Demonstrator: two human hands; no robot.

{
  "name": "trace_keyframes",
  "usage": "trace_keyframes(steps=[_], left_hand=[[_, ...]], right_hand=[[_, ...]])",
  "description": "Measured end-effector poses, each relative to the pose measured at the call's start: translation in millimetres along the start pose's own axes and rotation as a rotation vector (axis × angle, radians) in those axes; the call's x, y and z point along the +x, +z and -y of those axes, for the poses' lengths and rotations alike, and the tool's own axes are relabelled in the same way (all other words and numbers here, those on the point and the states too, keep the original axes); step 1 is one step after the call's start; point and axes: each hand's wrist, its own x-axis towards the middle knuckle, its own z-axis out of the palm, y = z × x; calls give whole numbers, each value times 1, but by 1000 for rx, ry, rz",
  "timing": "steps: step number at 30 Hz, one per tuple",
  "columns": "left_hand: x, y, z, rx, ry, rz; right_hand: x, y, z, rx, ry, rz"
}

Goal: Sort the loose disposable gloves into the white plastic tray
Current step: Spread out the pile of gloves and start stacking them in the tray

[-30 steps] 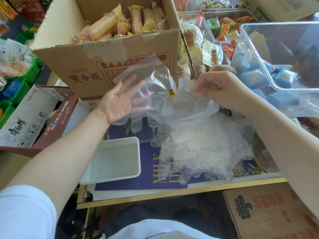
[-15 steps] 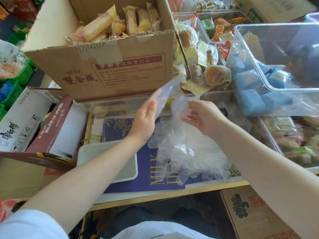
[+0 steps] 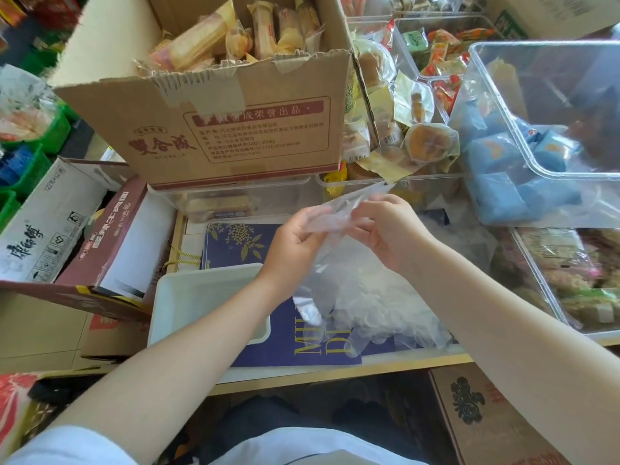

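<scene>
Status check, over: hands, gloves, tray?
Left hand and right hand both pinching one clear glove. Glove pile beside the white tray. Left forearm crosses the tray.

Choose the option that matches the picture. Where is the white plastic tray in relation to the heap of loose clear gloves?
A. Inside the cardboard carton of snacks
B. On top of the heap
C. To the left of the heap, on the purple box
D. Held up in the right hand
C: the white plastic tray sits on the purple box, left of the heap of gloves, partly under the left forearm.
</scene>
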Motion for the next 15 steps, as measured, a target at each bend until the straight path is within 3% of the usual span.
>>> trace_keyframes(steps=[3, 6, 8, 9, 12, 15], left_hand=[[6, -6, -4, -9, -88, -78], [10, -13, -4, 77, -121, -102], [10, -13, -5, 45, -164, -94], [10, -14, -6, 29, -175, -87], [10, -14, -11, 43, -166, -55], [10, -15, -14, 99, -146, -1]], right_hand=[[4, -11, -6, -536, -205, -169], [3, -21, -17, -1010, -733, -311], [4, -25, -26, -1186, -1110, -284], [4, -25, -30, -1243, -1198, -222], [6, -22, -37, -1386, -1169, -23], [14, -23, -42, -1475, -1230, -41]])
